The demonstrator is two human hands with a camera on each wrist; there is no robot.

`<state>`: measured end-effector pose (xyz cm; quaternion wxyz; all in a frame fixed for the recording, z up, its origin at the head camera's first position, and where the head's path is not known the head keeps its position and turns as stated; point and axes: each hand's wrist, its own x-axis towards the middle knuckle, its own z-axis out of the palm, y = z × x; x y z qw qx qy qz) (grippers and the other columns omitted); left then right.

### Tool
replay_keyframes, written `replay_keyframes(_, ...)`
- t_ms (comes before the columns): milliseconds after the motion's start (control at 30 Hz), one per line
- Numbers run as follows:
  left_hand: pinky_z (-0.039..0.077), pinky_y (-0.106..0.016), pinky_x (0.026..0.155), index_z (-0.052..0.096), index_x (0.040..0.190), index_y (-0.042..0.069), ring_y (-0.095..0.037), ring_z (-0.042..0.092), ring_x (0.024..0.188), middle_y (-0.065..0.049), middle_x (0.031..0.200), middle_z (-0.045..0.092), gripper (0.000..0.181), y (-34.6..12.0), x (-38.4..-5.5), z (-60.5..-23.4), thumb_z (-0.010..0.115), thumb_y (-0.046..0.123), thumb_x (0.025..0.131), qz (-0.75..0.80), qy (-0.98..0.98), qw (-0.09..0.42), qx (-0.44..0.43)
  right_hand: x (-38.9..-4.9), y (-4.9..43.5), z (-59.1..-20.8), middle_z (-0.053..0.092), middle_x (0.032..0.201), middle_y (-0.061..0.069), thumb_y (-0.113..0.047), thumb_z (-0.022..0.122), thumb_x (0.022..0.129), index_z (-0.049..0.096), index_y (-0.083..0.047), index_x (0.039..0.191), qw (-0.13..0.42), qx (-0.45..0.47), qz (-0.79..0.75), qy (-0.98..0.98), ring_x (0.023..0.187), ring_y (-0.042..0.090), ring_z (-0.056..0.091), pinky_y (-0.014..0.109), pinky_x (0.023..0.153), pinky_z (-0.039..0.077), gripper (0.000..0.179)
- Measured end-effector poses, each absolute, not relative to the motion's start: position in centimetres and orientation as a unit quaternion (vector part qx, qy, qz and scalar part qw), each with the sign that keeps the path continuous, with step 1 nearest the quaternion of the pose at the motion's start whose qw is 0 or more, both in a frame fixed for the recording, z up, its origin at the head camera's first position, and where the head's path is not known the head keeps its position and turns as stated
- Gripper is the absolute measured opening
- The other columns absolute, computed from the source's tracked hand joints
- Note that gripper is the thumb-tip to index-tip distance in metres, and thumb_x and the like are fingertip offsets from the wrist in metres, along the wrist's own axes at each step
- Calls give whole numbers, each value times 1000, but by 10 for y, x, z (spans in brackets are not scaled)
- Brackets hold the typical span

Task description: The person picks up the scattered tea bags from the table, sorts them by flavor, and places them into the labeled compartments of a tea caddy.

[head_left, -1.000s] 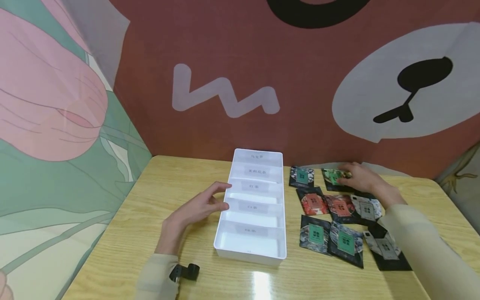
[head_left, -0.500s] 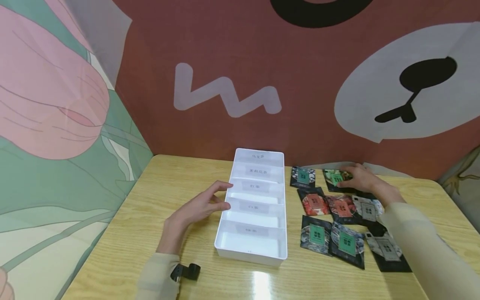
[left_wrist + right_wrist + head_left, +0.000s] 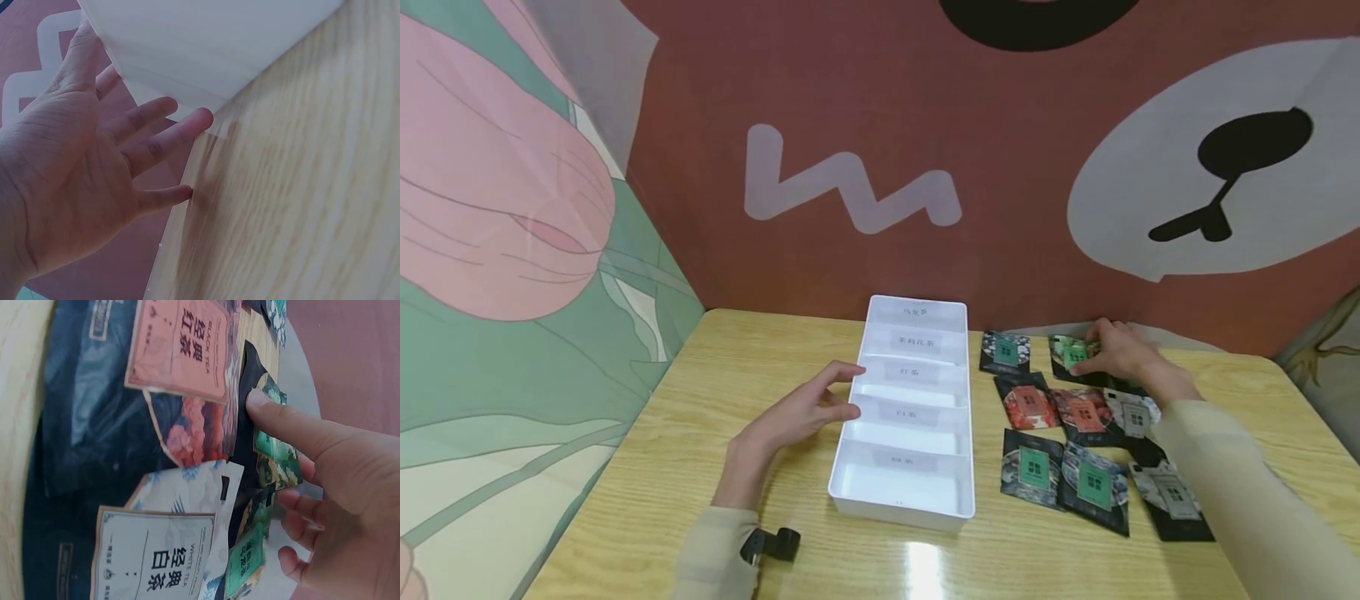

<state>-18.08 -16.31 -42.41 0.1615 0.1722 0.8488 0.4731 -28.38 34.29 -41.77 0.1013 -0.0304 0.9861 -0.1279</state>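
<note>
A white divided box with labelled compartments stands mid-table. My left hand is at its left side, thumb and index finger by the rim. In the left wrist view, its loosely spread fingers lie along the box's outer wall. At the back right, my right hand pinches a dark tea packet with a green label. The right wrist view has the thumb on the packet's face and the index finger behind its edge; the other fingers curl beside another green-labelled packet.
Several more tea packets lie right of the box: red-labelled ones, white-labelled ones and green-labelled ones, some overlapping. The wooden table meets a printed cloth backdrop at the back.
My right hand and the green-labelled packet have shifted slightly to the right, and the thumb lies a little lower on the packet. The left hand and the box stay put.
</note>
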Motion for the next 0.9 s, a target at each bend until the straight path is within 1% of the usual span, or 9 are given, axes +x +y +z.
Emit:
replay_keyframes(100, 46, -37, 89, 42, 144, 35, -19, 60, 101, 10, 147, 45, 61, -164, -180, -423, 69, 45, 90, 476, 847, 163, 172, -285, 341, -419, 53, 119, 31, -46, 79, 80, 46, 8, 127, 94, -48, -123, 987, 104, 49, 50, 65, 84, 39, 79)
replay_keyframes(167, 46, -37, 89, 42, 144, 36, -19, 59, 101, 10, 147, 45, 61, -164, -180, -423, 69, 46, 90, 478, 846, 166, 171, -286, 341, -421, 54, 122, 32, -47, 78, 81, 46, 9, 132, 93, -61, -123, 986, 106, 48, 53, 65, 84, 42, 81)
replay_keyframes(267, 46, -37, 89, 42, 143, 38, -19, 59, 101, 10, 147, 44, 61, -163, -180, -423, 70, 47, 90, 479, 844, 169, 170, -288, 344, -425, 55, 121, 31, -44, 76, 84, 50, 9, 133, 87, -82, -122, 985, 103, 45, 56, 61, 81, 46, 76)
replay_keyframes(333, 46, -37, 88, 42, 142, 39, -20, 58, 101, 10, 147, 44, 60, -163, -180, -423, 70, 48, 89, 479, 844, 170, 169, -288, 346, -426, 56, 119, 30, -42, 75, 86, 53, 7, 131, 82, -91, -129, 984, 99, 42, 57, 58, 77, 47, 70)
replay_keyframes(400, 46, -37, 88, 42, 142, 39, -20, 58, 101, 10, 147, 44, 60, -163, -180, -423, 70, 47, 89, 480, 844, 170, 170, -289, 347, -427, 57, 112, 27, -37, 74, 89, 55, 6, 130, 78, -95, -139, 983, 92, 36, 56, 53, 72, 46, 63)
replay_keyframes(500, 46, -37, 87, 43, 143, 37, -20, 59, 100, 9, 147, 44, 60, -163, -181, -424, 70, 46, 90, 481, 843, 167, 172, -289, 348, -426, 58, 107, 24, -32, 71, 91, 57, 6, 128, 75, -94, -152, 981, 87, 32, 55, 48, 70, 44, 55)
replay_keyframes(567, 46, -37, 86, 43, 143, 36, -20, 59, 99, 9, 147, 45, 60, -163, -181, -424, 70, 45, 90, 482, 843, 166, 173, -288, 347, -425, 59, 107, 24, -30, 69, 93, 58, 6, 128, 73, -92, -153, 981, 88, 32, 56, 49, 71, 44, 51)
replay_keyframes(767, 46, -37, 85, 44, 142, 36, -20, 59, 97, 10, 146, 45, 59, -163, -181, -424, 71, 43, 90, 482, 844, 166, 169, -283, 345, -423, 61, 118, 30, -22, 61, 98, 60, 5, 126, 63, -79, -139, 985, 103, 44, 59, 60, 81, 46, 39)
replay_keyframes(900, 46, -36, 85, 44, 142, 37, -20, 59, 97, 11, 145, 46, 60, -163, -181, -423, 71, 44, 89, 480, 846, 163, 166, -281, 346, -424, 61, 120, 31, -21, 59, 100, 61, 6, 126, 55, -70, -138, 986, 105, 46, 59, 60, 82, 47, 37)
